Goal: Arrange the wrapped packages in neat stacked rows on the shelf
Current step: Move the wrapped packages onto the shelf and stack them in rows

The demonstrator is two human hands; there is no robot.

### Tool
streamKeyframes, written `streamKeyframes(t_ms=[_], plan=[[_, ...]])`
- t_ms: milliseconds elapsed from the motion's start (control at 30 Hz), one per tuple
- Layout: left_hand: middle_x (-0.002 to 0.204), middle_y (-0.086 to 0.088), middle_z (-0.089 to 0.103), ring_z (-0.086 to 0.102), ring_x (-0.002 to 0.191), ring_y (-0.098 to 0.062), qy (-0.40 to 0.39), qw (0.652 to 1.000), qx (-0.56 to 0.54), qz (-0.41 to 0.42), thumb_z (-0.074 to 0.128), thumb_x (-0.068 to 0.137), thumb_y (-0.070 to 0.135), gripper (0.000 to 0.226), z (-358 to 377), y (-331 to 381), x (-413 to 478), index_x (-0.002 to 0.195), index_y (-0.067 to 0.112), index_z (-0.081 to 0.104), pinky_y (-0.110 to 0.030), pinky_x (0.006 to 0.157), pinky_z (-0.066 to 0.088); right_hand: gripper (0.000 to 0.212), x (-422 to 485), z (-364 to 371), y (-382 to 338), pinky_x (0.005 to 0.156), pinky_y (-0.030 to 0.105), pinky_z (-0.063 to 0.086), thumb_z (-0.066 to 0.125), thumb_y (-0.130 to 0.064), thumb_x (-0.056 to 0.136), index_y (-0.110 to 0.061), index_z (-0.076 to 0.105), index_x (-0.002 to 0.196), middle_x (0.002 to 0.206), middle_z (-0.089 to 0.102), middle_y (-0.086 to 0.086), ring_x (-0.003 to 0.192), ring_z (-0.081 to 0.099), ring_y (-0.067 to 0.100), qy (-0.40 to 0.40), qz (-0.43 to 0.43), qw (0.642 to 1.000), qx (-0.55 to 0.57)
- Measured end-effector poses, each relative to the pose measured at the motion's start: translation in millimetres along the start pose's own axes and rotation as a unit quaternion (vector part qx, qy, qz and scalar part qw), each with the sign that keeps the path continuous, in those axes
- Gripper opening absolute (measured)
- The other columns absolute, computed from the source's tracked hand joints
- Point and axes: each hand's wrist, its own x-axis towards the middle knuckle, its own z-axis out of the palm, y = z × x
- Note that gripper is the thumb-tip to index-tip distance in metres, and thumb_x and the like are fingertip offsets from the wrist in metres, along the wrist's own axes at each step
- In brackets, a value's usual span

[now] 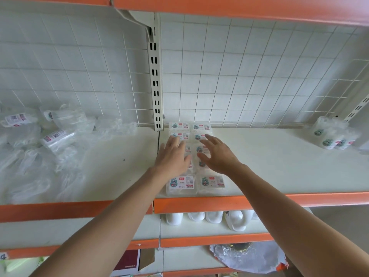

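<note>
Wrapped packages [212, 181]: two adjoining rows running front to back on the shelf [279, 156], at 5 o'clock of the slotted upright [154, 76].
Left hand [172, 156]: fingers [175, 141] straight, flat on the left row.
Right hand [218, 154]: fingers [209, 139] spread and relaxed above the right row; contact cannot be told.
Loose plastic bags [40, 160]: heaped at 9 o'clock of the rows.
</note>
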Motion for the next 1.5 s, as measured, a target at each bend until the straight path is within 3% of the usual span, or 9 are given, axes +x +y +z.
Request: streamKeyframes(t_ms=[167, 400, 600, 867, 967, 1167, 1300, 1433, 1500], plan=[[0.162, -0.007, 0.004, 0.000, 0.150, -0.024, -0.071, 0.997, 0.000, 0.014, 0.026, 0.103, 0.043, 0.062, 0, -11, 23, 0.154, 0.011, 0.013, -0.048, 0.119, 0.013, 0.060, 18, 4, 3, 0.118, 0.051, 0.020, 0.035, -0.054, 0.098, -0.027, 0.026, 0.151, 0.160, 0.021, -0.003, 0.147, 0.015, 0.015, -0.052, 0.022, 0.998, 0.026], [0.162, -0.006, 0.008, 0.004, 0.150, -0.021, -0.087, 0.996, -0.004, 0.026, 0.023, 0.104, 0.043, 0.060, 7, -17, 23, 0.153, 0.010, 0.018, -0.044, 0.120, 0.014, 0.054, 21, 5, 2, 0.116, 0.049, 0.024, 0.035, -0.049, 0.100, -0.023, 0.036, 0.147, 0.155, 0.033, -0.001, 0.143, 0.028, 0.017, -0.025, 0.032, 0.999, 0.002], [0.162, -0.009, 0.007, 0.008, 0.149, -0.025, -0.082, 0.997, -0.010, 0.011, 0.026, 0.104, 0.040, 0.059, -5, -20, 41, 0.153, 0.010, 0.015, -0.047, 0.119, 0.017, 0.056, 44, 4, 2, 0.118, 0.051, 0.017, 0.030, -0.046, 0.101, -0.020, 0.026, 0.151, 0.161, 0.013, 0.000, 0.148, 0.013, 0.019, -0.038, 0.064, 0.997, 0.009], [0.162, -0.005, 0.008, 0.007, 0.149, -0.020, -0.129, 0.991, -0.035, 0.003, 0.024, 0.103, 0.045, 0.062, -8, -33, 78, 0.154, 0.010, 0.015, -0.045, 0.120, 0.017, 0.053, 57, 1, 2, 0.114, 0.050, 0.024, 0.028, -0.041, 0.103, -0.013, 0.032, 0.148, 0.159, 0.023, 0.002, 0.144, 0.022, 0.020, -0.064, 0.090, 0.994, 0.005], [0.161, -0.004, 0.014, 0.012, 0.148, -0.019, -0.121, 0.992, -0.043, 0.009, 0.027, 0.103, 0.045, 0.060, -3, -37, 75, 0.152, 0.011, 0.022, -0.044, 0.119, 0.020, 0.051, 59, 0, 3, 0.112, 0.049, 0.028, 0.029, -0.040, 0.102, -0.012, 0.038, 0.143, 0.155, 0.031, 0.004, 0.140, 0.029, 0.020, -0.061, 0.092, 0.994, 0.008], [0.162, -0.007, 0.011, 0.009, 0.149, -0.022, -0.090, 0.996, -0.025, 0.011, 0.028, 0.104, 0.041, 0.060, -5, -37, 65, 0.154, 0.011, 0.013, -0.041, 0.120, 0.016, 0.055, 52, 5, -1, 0.115, 0.053, 0.017, 0.030, -0.044, 0.102, -0.017, 0.027, 0.150, 0.160, 0.019, 0.001, 0.146, 0.016, 0.020, -0.046, 0.078, 0.996, -0.010], [0.162, -0.007, 0.007, 0.003, 0.149, -0.025, -0.092, 0.996, -0.001, -0.018, 0.024, 0.103, 0.043, 0.061, -10, -38, 48, 0.154, 0.013, 0.009, -0.047, 0.120, 0.015, 0.057, 44, 2, -6, 0.117, 0.055, 0.010, 0.031, -0.048, 0.101, -0.022, 0.022, 0.151, 0.161, 0.014, 0.000, 0.148, 0.008, 0.019, -0.046, 0.052, 0.997, -0.029], [0.157, -0.009, 0.019, 0.016, 0.144, -0.025, -0.047, 0.997, 0.006, -0.058, 0.027, 0.102, 0.042, 0.059, -21, -38, 18, 0.151, 0.011, 0.019, -0.048, 0.114, 0.026, 0.059, 36, 2, -14, 0.117, 0.055, 0.009, 0.030, -0.049, 0.100, -0.023, 0.019, 0.152, 0.162, 0.011, 0.000, 0.149, 0.005, 0.020, -0.056, 0.018, 0.997, -0.041], [0.160, -0.009, 0.012, 0.010, 0.147, -0.026, -0.042, 0.996, 0.003, -0.083, 0.025, 0.102, 0.043, 0.061, -23, -34, -2, 0.152, 0.009, 0.016, -0.049, 0.116, 0.022, 0.059, 32, 3, -18, 0.116, 0.054, 0.009, 0.028, -0.049, 0.100, -0.023, 0.019, 0.152, 0.161, 0.010, -0.001, 0.148, 0.007, 0.021, -0.064, 0.006, 0.997, -0.045]])
